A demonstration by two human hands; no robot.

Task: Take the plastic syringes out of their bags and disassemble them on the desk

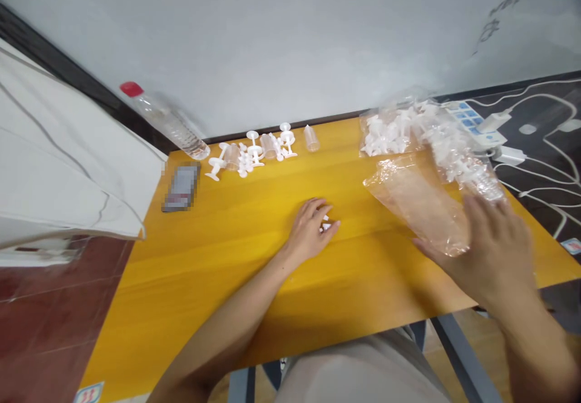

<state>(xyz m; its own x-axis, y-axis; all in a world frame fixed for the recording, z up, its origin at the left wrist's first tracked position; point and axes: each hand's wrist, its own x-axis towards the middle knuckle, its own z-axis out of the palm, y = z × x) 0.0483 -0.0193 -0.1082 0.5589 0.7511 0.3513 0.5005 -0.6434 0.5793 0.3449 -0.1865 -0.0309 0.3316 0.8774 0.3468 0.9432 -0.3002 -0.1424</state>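
My left hand (pixel 311 229) rests on the middle of the yellow table (pixel 218 258), its fingers curled round small white plastic pieces (pixel 325 226) that show between thumb and fingertips. Blurred by motion, my right hand (pixel 492 258) is held with fingers spread over the right side, nothing visible in it. Just left of it lies a flat clear plastic bag (pixel 420 206). Beyond its fingertips is a clear bag of white plastic parts (pixel 458 149); a second filled bag (pixel 385 134) sits to the left of that one.
Along the back edge stand white disc-ended stems (pixel 254 149), clear pointed plastic tubes (pixel 311 139) and small white knobbed pieces (pixel 245 162). A red-capped bottle (pixel 170 124) leans on the wall, near a phone (pixel 181 186). A power strip (pixel 474 126) with white cables occupies the right back corner.
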